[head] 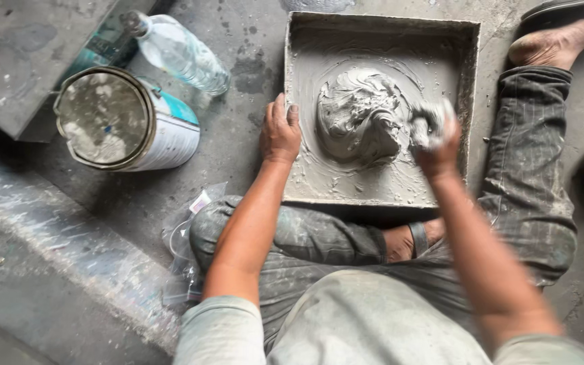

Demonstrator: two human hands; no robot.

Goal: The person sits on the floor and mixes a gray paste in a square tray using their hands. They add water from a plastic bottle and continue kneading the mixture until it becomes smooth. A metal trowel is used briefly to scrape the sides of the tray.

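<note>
On the concrete floor, square tray (305, 192) of grey putty (359, 115) sits between the person's knees. Left hand (280, 132) presses down on the tray's left rim, fingers together. Right hand (437, 138), blurred and putty-smeared, is closed around a lump or tool at the mound's right side; can't tell which. Left of tray: tipped can (126, 122), plastic bottle (180, 54), plastic bag (184, 236) by the knee. Sandalled foot (555, 37) beyond the tray's far right corner.

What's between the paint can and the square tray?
Only bare, stained concrete floor, in the head view; the plastic bottle lies just beyond, between can and tray.
</note>
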